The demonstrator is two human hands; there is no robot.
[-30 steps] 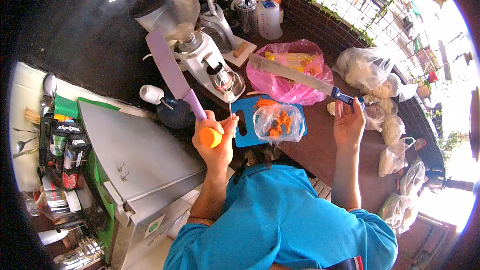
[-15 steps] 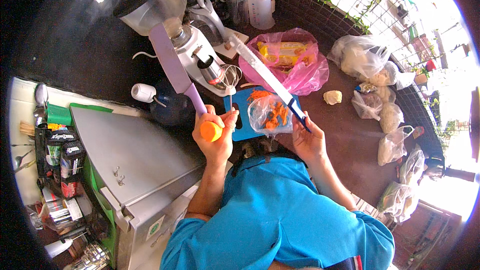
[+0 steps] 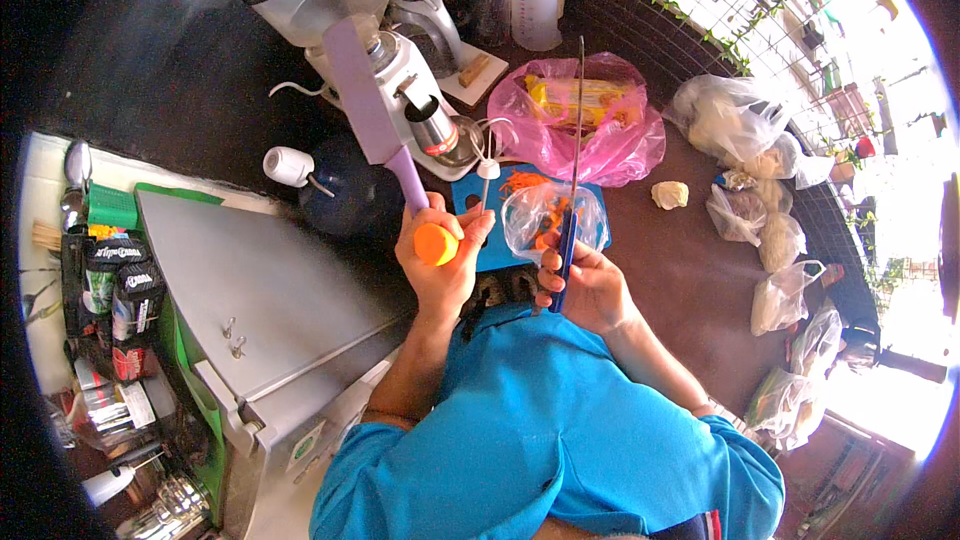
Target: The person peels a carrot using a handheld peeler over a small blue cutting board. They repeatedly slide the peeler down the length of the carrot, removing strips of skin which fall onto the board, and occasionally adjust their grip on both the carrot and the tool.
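Note:
My left hand (image 3: 440,258) is closed round the purple handle of a broad purple-bladed knife (image 3: 362,90), blade pointing up and left. A round orange end shows below that fist; I cannot tell whether it belongs to the handle. A small wire whisk (image 3: 488,170) has its thin stem at my left thumb tip, apparently pinched there. My right hand (image 3: 590,290) grips the blue handle of a long knife (image 3: 579,120), its blade upright and seen edge-on. Behind the hands, a clear plastic bag (image 3: 595,215) with orange pieces lies on a blue cutting board (image 3: 500,258), beside orange shreds (image 3: 522,181).
A white grinder (image 3: 400,80) with a large hopper stands behind my left hand. A pink bag (image 3: 640,152) holds a yellow packet. Along the right edge lie several filled plastic bags (image 3: 785,300), near a pale lump (image 3: 669,195). A grey metal top (image 3: 265,280) is at left.
My right hand has moved left and turned its knife from a slant, broad side showing, to upright and edge-on. My left hand has shifted slightly right with the purple knife.

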